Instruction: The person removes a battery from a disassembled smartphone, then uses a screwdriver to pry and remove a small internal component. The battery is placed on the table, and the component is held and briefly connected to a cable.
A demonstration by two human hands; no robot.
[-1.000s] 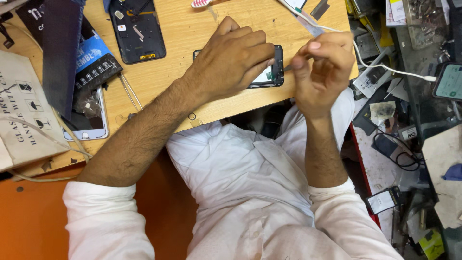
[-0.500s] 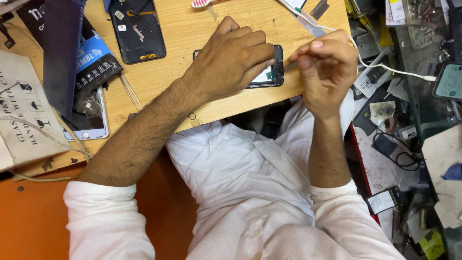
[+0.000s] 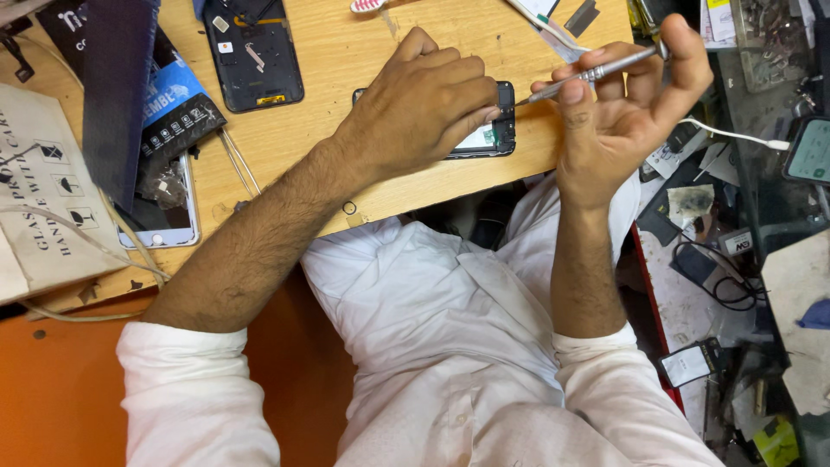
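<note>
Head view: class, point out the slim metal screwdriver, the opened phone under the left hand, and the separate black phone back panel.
Screwdriver [image 3: 592, 71], head view, middle of its shaft.
Opened phone [image 3: 500, 130], head view, exposed right end.
Black back panel [image 3: 255, 60], head view, its centre.

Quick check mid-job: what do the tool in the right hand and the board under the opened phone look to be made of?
The screwdriver in the right hand looks like metal: a slim silver-grey shaft with a dull sheen. The work board looks like light wood or wood laminate: pale tan, faint grain, matte, scuffed. The left hand covers most of the opened phone; its dark frame may be plastic.
</note>
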